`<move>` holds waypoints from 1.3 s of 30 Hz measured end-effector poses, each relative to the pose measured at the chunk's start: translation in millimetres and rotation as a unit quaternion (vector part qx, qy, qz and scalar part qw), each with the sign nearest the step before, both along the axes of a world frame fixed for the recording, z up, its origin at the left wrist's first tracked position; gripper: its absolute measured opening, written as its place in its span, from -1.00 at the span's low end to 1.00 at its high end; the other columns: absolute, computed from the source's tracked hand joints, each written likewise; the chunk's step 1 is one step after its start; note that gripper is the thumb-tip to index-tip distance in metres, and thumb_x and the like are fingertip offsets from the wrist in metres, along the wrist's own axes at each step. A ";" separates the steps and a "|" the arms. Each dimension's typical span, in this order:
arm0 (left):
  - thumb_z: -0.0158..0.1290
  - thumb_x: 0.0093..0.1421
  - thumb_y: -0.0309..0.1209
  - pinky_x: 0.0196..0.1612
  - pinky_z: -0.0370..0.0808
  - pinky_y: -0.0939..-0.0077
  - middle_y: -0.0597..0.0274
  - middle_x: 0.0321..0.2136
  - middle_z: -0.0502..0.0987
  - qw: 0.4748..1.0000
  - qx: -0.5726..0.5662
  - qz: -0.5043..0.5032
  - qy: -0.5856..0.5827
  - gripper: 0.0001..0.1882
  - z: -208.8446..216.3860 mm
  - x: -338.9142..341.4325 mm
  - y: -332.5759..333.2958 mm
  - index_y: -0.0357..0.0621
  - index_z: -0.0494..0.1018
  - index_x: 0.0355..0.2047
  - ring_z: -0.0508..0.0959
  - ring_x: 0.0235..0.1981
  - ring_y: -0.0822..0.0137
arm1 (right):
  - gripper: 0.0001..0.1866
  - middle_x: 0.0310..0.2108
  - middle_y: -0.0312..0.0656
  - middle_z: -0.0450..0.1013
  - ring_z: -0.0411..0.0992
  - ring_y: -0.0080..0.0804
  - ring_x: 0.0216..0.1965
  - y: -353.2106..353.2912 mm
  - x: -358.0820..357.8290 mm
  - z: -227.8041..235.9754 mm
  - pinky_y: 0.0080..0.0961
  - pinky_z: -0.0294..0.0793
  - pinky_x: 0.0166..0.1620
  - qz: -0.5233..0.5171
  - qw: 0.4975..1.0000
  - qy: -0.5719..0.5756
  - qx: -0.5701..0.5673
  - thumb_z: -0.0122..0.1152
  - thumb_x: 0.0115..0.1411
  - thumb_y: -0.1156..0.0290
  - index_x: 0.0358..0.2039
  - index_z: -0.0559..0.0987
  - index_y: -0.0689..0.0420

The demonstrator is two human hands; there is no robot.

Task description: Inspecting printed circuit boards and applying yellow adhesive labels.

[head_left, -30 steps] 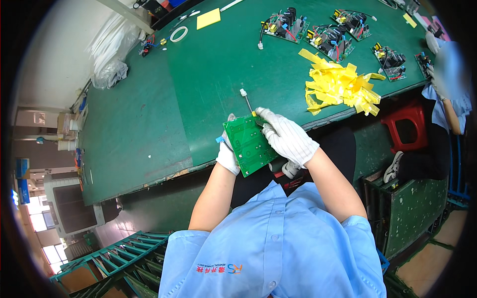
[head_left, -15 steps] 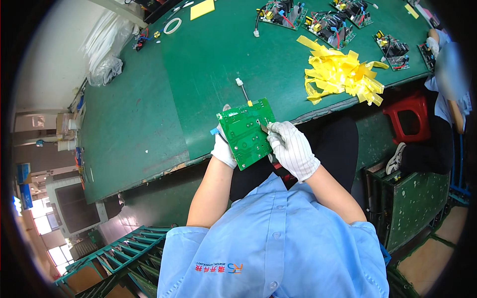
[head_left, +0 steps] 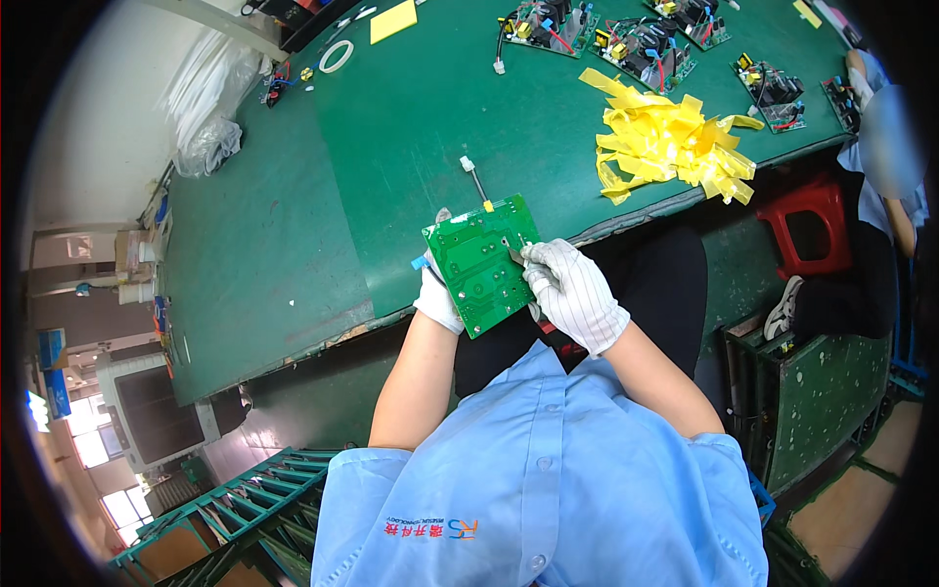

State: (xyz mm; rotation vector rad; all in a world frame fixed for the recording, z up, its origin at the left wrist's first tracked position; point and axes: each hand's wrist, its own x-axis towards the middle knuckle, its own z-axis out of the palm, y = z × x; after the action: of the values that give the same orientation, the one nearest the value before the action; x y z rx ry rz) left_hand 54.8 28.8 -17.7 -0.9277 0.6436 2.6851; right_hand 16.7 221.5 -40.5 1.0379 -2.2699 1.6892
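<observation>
A green circuit board (head_left: pixel 479 269) is held tilted at the table's near edge, its soldered side facing up. My left hand (head_left: pixel 438 293), in a white glove, grips the board's left side, with most of its fingers hidden beneath. A dark cable with a white plug (head_left: pixel 468 164) sticks out past the far edge of the board, and a blue piece (head_left: pixel 421 262) shows at its left edge. My gloved right hand (head_left: pixel 572 293) pinches a small thin metal tool (head_left: pixel 514 255), its tip at the board's upper right part; its exact kind is too small to tell.
A heap of yellow tape strips (head_left: pixel 675 142) lies on the green table (head_left: pixel 264 215) to the right. Several circuit boards with parts (head_left: pixel 646 54) stand at the far right, near another person's gloved hand (head_left: pixel 861 88). A white ring (head_left: pixel 336 57) and yellow pad (head_left: pixel 393 22) lie far left.
The view has shifted slightly. Both hands keep their hold on the board and the tool, whose tip stays at nearly the same spot on the board.
</observation>
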 end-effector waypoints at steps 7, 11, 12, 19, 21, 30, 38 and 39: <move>-0.18 0.25 0.28 -0.17 0.55 0.02 0.08 -0.24 0.57 0.996 -0.090 0.019 0.004 -0.37 11.4 2.7 9.2 -0.02 0.48 -0.17 0.58 -0.25 0.05 | -0.74 -0.41 -0.06 0.46 0.48 -0.07 -0.43 -2.7 2.1 -1.1 -0.28 0.50 -0.42 -0.011 1.000 0.006 -0.003 0.20 0.07 0.60 -0.18 0.48 0.20; -0.18 0.25 0.29 -0.16 0.55 0.03 0.08 -0.23 0.57 0.999 -0.033 0.000 0.007 -0.37 -0.1 2.2 -0.5 -0.02 0.49 -0.16 0.58 -0.26 0.06 | -0.74 -0.42 -0.07 0.45 0.47 -0.08 -0.44 -6.8 6.0 -1.4 -0.29 0.49 -0.44 -0.052 0.998 0.046 0.011 0.20 0.08 0.59 -0.18 0.48 0.19; -0.18 0.25 0.29 -0.16 0.55 0.03 0.08 -0.23 0.57 1.000 -0.020 0.000 0.003 -0.37 -3.9 2.8 -3.5 -0.02 0.49 -0.16 0.58 -0.26 0.06 | -0.74 -0.42 -0.07 0.45 0.47 -0.08 -0.44 -7.1 7.0 -1.2 -0.29 0.49 -0.44 -0.053 0.997 0.047 0.011 0.20 0.08 0.59 -0.18 0.48 0.19; -0.21 0.26 0.28 -0.14 0.54 0.02 0.06 -0.20 0.57 0.998 0.056 -0.014 0.031 -0.34 -16.8 7.1 -11.1 -0.04 0.48 -0.12 0.59 -0.23 0.04 | -0.76 -0.40 -0.05 0.45 0.48 -0.06 -0.42 -3.9 7.2 -0.6 -0.27 0.51 -0.41 -0.036 0.999 -0.009 -0.008 0.18 0.08 0.59 -0.19 0.49 0.19; -0.21 0.26 0.28 -0.14 0.54 0.02 0.06 -0.20 0.57 0.998 0.049 -0.015 0.030 -0.34 -16.2 6.7 -10.2 -0.04 0.48 -0.11 0.59 -0.22 0.04 | -0.77 -0.40 -0.05 0.45 0.48 -0.06 -0.41 -2.5 6.4 -1.1 -0.27 0.52 -0.41 -0.027 1.000 0.009 -0.012 0.18 0.08 0.60 -0.20 0.49 0.19; -0.22 0.26 0.28 -0.13 0.54 0.01 0.05 -0.19 0.57 0.998 0.045 -0.018 0.035 -0.34 -14.2 0.3 -8.6 -0.05 0.48 -0.10 0.59 -0.21 0.03 | -0.76 -0.40 -0.06 0.45 0.48 -0.07 -0.40 -4.3 8.1 -1.8 -0.26 0.51 -0.39 -0.037 0.999 -0.023 0.015 0.19 0.08 0.58 -0.20 0.48 0.19; -0.23 0.27 0.28 -0.13 0.54 0.01 0.05 -0.18 0.57 0.999 0.040 -0.015 0.033 -0.33 -13.2 -1.9 -7.0 -0.05 0.48 -0.09 0.58 -0.21 0.03 | -0.79 -0.39 -0.04 0.44 0.47 -0.04 -0.39 -1.6 5.9 -1.5 -0.25 0.51 -0.38 -0.018 1.000 -0.001 -0.001 0.17 0.10 0.57 -0.22 0.47 0.19; -0.23 0.27 0.28 -0.13 0.54 0.01 0.05 -0.18 0.57 0.999 0.039 -0.015 0.032 -0.33 -12.8 -2.1 -7.1 -0.05 0.48 -0.09 0.58 -0.20 0.03 | -0.79 -0.39 -0.04 0.44 0.47 -0.04 -0.39 -1.7 5.6 -1.2 -0.25 0.51 -0.38 -0.017 1.000 -0.001 -0.001 0.17 0.10 0.57 -0.22 0.47 0.19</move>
State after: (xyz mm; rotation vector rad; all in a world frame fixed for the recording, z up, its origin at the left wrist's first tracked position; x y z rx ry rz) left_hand 52.7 21.6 -30.5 -0.8086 0.5566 2.7023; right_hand 22.3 219.9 -41.8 0.9917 -2.2737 1.6786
